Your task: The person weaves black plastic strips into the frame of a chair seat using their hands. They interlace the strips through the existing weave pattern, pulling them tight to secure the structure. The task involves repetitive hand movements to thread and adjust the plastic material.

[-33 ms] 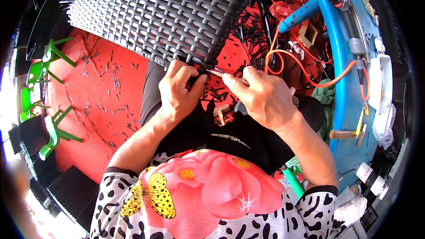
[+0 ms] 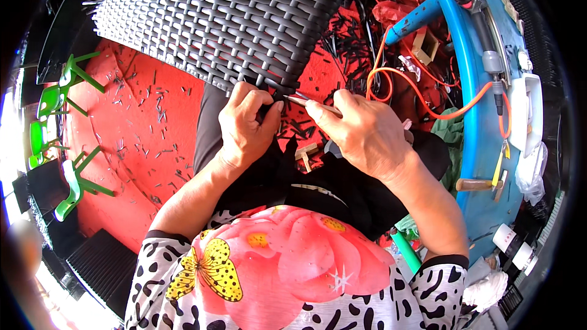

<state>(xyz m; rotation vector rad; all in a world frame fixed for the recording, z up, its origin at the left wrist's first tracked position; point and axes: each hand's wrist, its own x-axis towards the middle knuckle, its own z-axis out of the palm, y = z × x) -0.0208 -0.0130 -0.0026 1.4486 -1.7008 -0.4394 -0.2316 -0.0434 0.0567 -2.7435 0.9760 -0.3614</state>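
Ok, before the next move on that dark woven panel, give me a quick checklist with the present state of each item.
1. Left hand grips the edge of the woven panel: ok.
2. Right hand holds the thin metal tool: ok.
3. Tool tip at the panel edge beside the left fingers: ok.
4. Which strand the tip meets: cannot tell.
5. Orange hose clear of both hands: ok.
6. Red floor free of cut scraps: not ok.

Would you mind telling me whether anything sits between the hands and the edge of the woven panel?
Nothing visible does. The left hand already grips the dark woven panel at its lower edge, and the right hand points a thin metal tool at that spot.
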